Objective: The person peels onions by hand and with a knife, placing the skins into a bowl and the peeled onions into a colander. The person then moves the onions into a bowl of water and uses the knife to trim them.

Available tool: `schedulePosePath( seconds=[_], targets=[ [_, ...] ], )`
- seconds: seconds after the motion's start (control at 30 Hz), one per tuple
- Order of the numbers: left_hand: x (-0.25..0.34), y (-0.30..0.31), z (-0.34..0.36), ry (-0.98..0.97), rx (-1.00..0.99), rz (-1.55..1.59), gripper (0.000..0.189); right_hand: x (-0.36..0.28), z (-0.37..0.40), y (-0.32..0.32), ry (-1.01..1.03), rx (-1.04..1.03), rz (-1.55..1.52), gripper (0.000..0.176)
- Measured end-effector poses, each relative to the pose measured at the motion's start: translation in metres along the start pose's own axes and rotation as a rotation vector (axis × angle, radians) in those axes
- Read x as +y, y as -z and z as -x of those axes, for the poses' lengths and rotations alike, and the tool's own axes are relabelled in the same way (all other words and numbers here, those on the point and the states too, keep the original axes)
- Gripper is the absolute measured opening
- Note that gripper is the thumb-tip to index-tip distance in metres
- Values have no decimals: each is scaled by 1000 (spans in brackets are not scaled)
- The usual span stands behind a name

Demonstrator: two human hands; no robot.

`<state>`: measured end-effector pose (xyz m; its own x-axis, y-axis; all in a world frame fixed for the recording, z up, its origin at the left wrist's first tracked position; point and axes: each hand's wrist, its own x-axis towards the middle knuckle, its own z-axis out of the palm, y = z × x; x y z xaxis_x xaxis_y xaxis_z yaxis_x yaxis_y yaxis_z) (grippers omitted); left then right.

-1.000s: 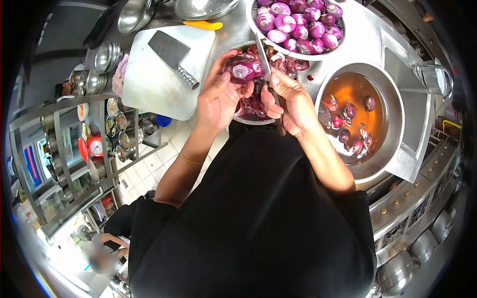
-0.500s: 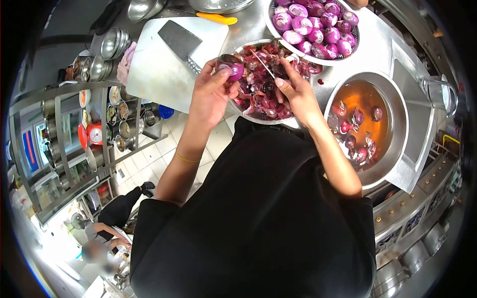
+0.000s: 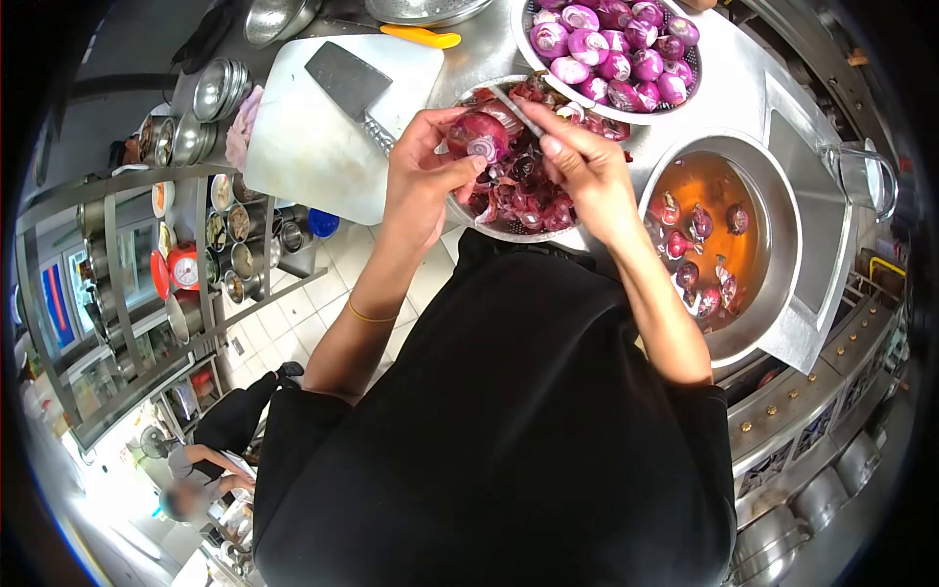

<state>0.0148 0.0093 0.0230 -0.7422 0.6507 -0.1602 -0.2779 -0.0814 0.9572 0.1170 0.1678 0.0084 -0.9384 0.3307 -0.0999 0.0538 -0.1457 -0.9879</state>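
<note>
My left hand (image 3: 421,176) holds a red onion (image 3: 476,134) over a steel bowl (image 3: 469,217) filled with purple onion skins. My right hand (image 3: 585,176) grips a small knife (image 3: 515,111), its blade pointing toward the onion's upper side. Both hands hover above the peel bowl, close together.
A colander of peeled onions (image 3: 611,49) sits at the top. A steel basin (image 3: 773,254) of brownish water with unpeeled onions is on the right. A white cutting board (image 3: 313,147) with a cleaver (image 3: 347,83) lies left. Shelves of steel containers (image 3: 196,254) stand lower left. Another person (image 3: 210,460) works below.
The onion has turned in my left hand and moved right toward the knife. My right hand has shifted the blade up against the onion.
</note>
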Motion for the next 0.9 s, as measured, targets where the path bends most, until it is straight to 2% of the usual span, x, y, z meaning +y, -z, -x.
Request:
schedulePosePath(
  seconds=[0.1,0.13,0.17,0.27,0.3,0.37,0.43,0.63,0.73,0.8,0.9],
  targets=[
    [-1,0,1,-25,28,-12,42,13,-8,9,-74,113,-100,34],
    [-3,-1,1,-25,27,-11,42,16,-9,14,-162,111,-91,37],
    [-5,-1,1,-68,55,-40,42,18,-8,15,-161,111,-90,37],
    [-7,2,2,-137,100,-140,40,16,-2,11,-152,25,222,54],
    [-8,2,2,-163,109,-209,40,11,2,7,-154,22,223,54],
    [-9,5,1,-157,102,-244,38,1,11,-1,50,36,292,57],
    [-8,4,1,-151,90,-280,37,-8,17,-9,141,-28,310,55],
    [-1,-8,4,-216,117,-270,35,-17,20,-17,120,-74,261,52],
    [-4,-7,5,-251,142,-338,37,-11,24,-10,46,-99,177,49],
    [-2,-3,4,-306,219,-404,37,-12,33,0,-266,-149,124,48],
    [-3,2,2,-328,213,-417,36,-6,43,7,-300,-85,111,47]
  ],
)
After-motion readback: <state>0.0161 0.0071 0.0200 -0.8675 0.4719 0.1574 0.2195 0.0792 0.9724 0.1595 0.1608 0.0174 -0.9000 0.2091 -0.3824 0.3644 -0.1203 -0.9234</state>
